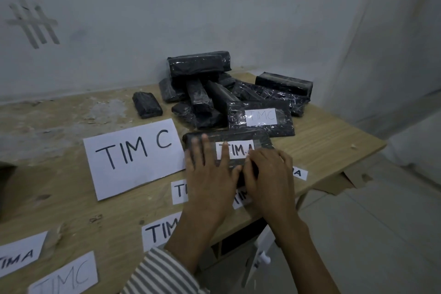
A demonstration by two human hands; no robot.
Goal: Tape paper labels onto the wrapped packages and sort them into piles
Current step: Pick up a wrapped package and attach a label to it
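Observation:
A black wrapped package (pixel 238 137) lies on the wooden table (pixel 329 145) with a white paper label reading TIM A (pixel 238 149) on top. My left hand (pixel 207 169) lies flat on the package's left half, fingers straight, one fingertip on the label. My right hand (pixel 269 172) is at the package's near right edge, its fingers curled over that edge. Behind it lies a flat black package with a TIM C label (pixel 261 117).
A heap of unlabelled black packages (pixel 202 98) fills the back of the table, one small package (pixel 146 107) apart to its left. A large TIM C sheet (pixel 133 155) lies left of my hands. Loose paper labels (pixel 157 231) are scattered along the near edge. The table drops off at right.

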